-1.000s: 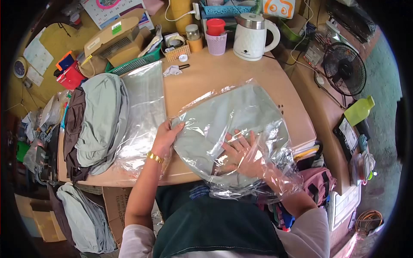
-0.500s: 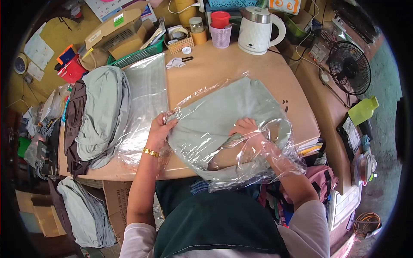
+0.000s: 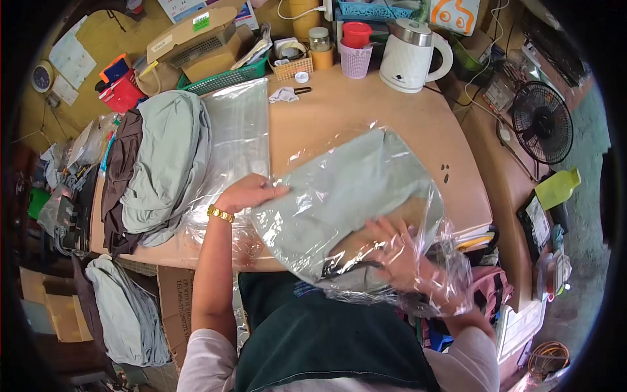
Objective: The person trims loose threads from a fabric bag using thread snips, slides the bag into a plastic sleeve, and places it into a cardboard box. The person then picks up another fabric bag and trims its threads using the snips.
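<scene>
A pale green folded cloth [image 3: 353, 183] lies inside a clear plastic bag [image 3: 450, 251] near the front of the tan table [image 3: 366, 104]. My left hand [image 3: 251, 192], with a gold band at the wrist, grips the left edge of the bag between thumb and fingers. Inside the bag, under the film, is my right hand [image 3: 395, 251], its fingers spread beside the lower part of the cloth. To the left, flat clear bags [image 3: 238, 130] lie next to a heap of pale green cloth [image 3: 166, 157] and brown cloth [image 3: 121, 176].
A white kettle [image 3: 408, 57], a pink cup [image 3: 355, 60] and a green basket [image 3: 225, 79] stand along the back. At the right are a black fan [image 3: 542, 123] and a green bottle [image 3: 557, 189]. More cloth [image 3: 124, 313] hangs below the table's left front.
My right hand has moved down inside the bag, and its fingers have spread from their earlier closed pose. The lower part of the cloth has shifted. The whole view has moved slightly.
</scene>
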Demonstrator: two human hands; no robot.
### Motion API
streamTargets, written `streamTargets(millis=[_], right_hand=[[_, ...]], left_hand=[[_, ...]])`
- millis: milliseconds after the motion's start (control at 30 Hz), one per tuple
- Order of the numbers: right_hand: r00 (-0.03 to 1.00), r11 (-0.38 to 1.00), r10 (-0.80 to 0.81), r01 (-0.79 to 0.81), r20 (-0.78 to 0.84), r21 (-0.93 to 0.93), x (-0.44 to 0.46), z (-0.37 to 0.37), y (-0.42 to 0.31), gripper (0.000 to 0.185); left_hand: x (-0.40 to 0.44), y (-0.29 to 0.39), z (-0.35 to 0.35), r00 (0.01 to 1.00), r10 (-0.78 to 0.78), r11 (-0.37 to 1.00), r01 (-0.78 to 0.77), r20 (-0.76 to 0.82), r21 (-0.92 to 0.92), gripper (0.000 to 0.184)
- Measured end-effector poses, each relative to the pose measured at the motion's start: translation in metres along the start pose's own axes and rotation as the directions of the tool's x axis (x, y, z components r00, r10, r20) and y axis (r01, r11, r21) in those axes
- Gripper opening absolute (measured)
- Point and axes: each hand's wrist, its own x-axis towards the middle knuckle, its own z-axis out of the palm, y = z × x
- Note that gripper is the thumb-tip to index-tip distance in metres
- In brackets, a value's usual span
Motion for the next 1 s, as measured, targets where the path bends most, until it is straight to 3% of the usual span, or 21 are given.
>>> streamTargets(millis=[33,100,133,200,233,300,400,467,500,567,600,633,667,700,767,800,867,900,933,967,1000], right_hand=[[0.995,0.998,-0.050,0.046,0.083,0.050,-0.021,-0.003,-0.007,0.077],[0.967,0.965,-0.121,0.062,0.225,0.253,-0.048,-0.028,0.005,0.072],[0.967,0.943,-0.080,-0.005,0.241,0.334,-0.051,-0.043,0.020,0.069],[0.977,0.886,0.170,-0.209,0.128,0.414,-0.039,-0.067,0.057,0.063],[0.955,0.843,0.294,-0.281,0.043,0.459,-0.026,-0.076,0.073,0.061],[0.924,0.722,0.379,-0.261,-0.050,0.641,0.004,-0.090,0.086,0.055],[0.980,0.390,0.169,0.030,-0.103,0.920,0.044,-0.107,0.043,0.047],[0.992,0.248,0.072,0.083,-0.103,0.965,0.060,-0.106,0.024,0.041],[0.987,0.242,0.145,0.029,-0.065,0.970,0.065,-0.098,0.028,0.039],[0.855,0.283,0.512,-0.260,0.083,0.923,0.060,-0.074,0.068,0.011],[0.801,0.272,0.581,-0.355,0.142,0.894,0.052,-0.052,0.096,0.015],[0.738,0.254,0.645,-0.450,0.197,0.856,0.046,-0.033,0.119,0.019],[0.739,0.259,0.646,-0.449,0.193,0.855,0.043,-0.021,0.124,0.019],[0.714,0.382,0.699,-0.409,0.030,0.829,0.038,-0.010,0.125,0.023],[0.676,0.500,0.724,-0.375,-0.139,0.780,0.042,-0.001,0.128,0.027],[0.626,0.798,0.575,-0.289,-0.526,0.529,0.046,-0.003,0.129,0.029],[0.532,0.957,0.270,-0.243,-0.803,0.160,0.060,-0.010,0.124,0.031],[0.702,0.766,0.561,-0.238,-0.439,0.598,0.078,-0.022,0.104,0.030],[0.799,0.379,0.600,-0.336,0.048,0.862,0.084,-0.033,0.092,0.029],[0.795,0.377,0.604,-0.336,0.046,0.863,0.079,-0.042,0.089,0.029],[0.807,0.388,0.588,-0.223,-0.054,0.894,0.076,-0.055,0.088,0.027]], left_hand=[[0.000,0.006,-0.001,0.990,-0.026,0.961,-0.013,0.136,0.275,0.061],[-0.004,0.016,0.008,0.988,0.097,0.982,-0.115,0.118,0.148,0.048],[-0.005,0.027,0.012,0.984,0.155,0.986,-0.159,-0.086,-0.050,0.044],[0.015,0.025,0.002,0.949,0.161,0.913,-0.248,-0.273,-0.323,0.037],[0.018,0.030,-0.005,0.949,0.172,0.913,-0.254,-0.263,-0.318,0.037],[0.018,0.045,-0.014,0.837,0.145,0.536,-0.515,-0.528,-0.669,0.033],[-0.013,0.040,-0.015,0.690,0.115,0.454,-0.676,-0.715,-0.580,0.027],[-0.031,0.004,0.003,0.531,0.004,0.622,-0.665,-0.848,-0.413,0.024],[-0.040,-0.039,0.006,0.571,-0.024,0.644,-0.620,-0.821,-0.449,0.025],[-0.082,-0.074,0.033,0.617,-0.113,0.704,-0.503,-0.779,-0.501,0.034],[-0.096,-0.091,0.051,0.582,-0.302,0.776,-0.311,-0.755,-0.550,0.043],[-0.108,-0.097,0.072,0.651,-0.293,0.715,-0.337,-0.700,-0.612,0.050],[-0.107,-0.136,0.093,0.586,-0.310,0.802,-0.262,-0.749,-0.537,0.047],[-0.131,-0.108,0.094,0.782,-0.218,0.791,-0.209,-0.584,-0.575,0.041],[-0.148,-0.122,0.088,0.858,-0.274,0.580,-0.213,-0.434,-0.786,0.030],[-0.149,-0.117,0.082,0.858,-0.272,0.582,-0.213,-0.435,-0.785,0.030],[-0.145,-0.103,0.071,0.865,-0.263,0.569,-0.218,-0.427,-0.793,0.022],[-0.139,-0.100,0.070,0.866,-0.259,0.571,-0.220,-0.428,-0.791,0.022],[-0.129,-0.098,0.072,0.854,-0.143,0.705,-0.267,-0.501,-0.657,0.020],[-0.118,-0.100,0.074,0.836,-0.014,0.809,-0.313,-0.548,-0.498,0.017],[-0.112,-0.113,0.073,0.825,-0.050,0.794,-0.309,-0.563,-0.523,0.012]])
